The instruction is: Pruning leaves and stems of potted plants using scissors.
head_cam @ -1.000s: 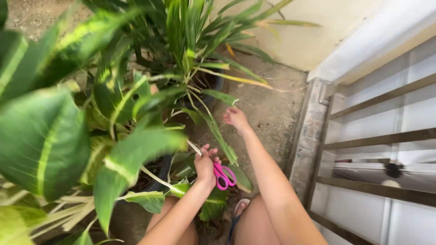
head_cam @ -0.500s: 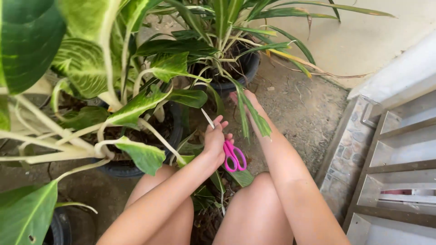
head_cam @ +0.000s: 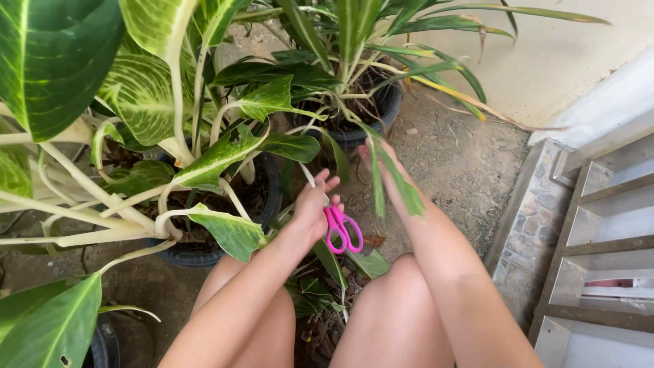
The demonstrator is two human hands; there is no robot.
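1. Scissors with pink plastic handles (head_cam: 343, 228): clenched in left hand (head_cam: 315, 204), between the knees, near a black pot (head_cam: 271, 197).
2. Right hand (head_cam: 379, 160): pinching a long green leaf (head_cam: 402, 187); probably limp, tearable, best held near its base.

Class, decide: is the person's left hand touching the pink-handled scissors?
Touching. The head view shows the left hand gripping the pink-handled scissors, fingers curled over the handles with no gap, beside the black plastic pot.
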